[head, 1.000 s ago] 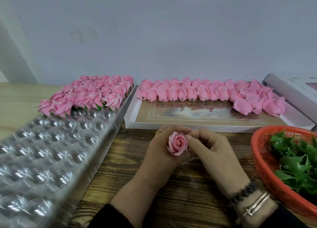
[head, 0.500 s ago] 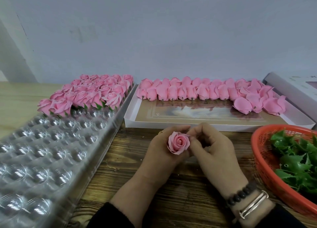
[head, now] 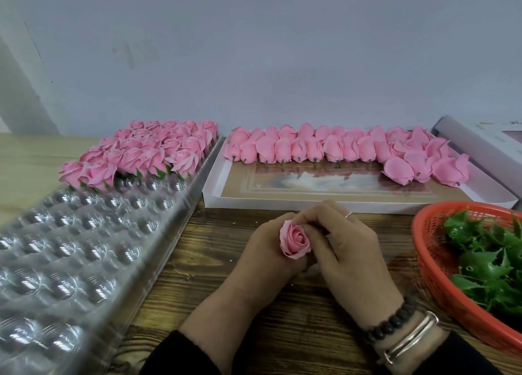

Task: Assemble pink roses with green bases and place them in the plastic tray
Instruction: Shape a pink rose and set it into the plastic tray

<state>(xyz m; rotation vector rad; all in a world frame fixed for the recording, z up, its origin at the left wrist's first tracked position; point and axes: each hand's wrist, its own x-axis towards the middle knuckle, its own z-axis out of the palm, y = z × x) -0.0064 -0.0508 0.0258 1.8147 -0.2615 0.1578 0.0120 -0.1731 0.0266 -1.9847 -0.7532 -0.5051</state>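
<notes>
At the near middle of the desk (head: 214,298), both hands meet around one pink rose (head: 295,241). The left hand (head: 265,250) curls its fingers about the underside of the rose, gripping it so the bloom faces up and toward the camera. The right hand (head: 347,250) comes in from the right, its fingers bent and pinching at the rose's far side and base; the base itself is hidden behind the petals and fingers. A thin ring shows on one right finger, and a dark bead bracelet (head: 391,322) and silver bangles (head: 409,339) sit on the right wrist.

Along the left edge of the desk lies the clear plastic tray (head: 84,250), its rows of round cups running from the near corner toward the wall. The cups at its far end hold finished roses (head: 147,151), packed close with green tips showing beneath them; the nearer cups show only bare plastic.

Toward the back edge, just right of the tray, a shallow white box (head: 310,188) holds bare rose heads (head: 339,148) lying on their sides in a row along its far side, heaped thicker at the right. At the right edge, an orange basket (head: 432,261) holds the green bases (head: 485,259). Beyond it, at the far right corner, part of a pale box lid (head: 485,140) leans.
</notes>
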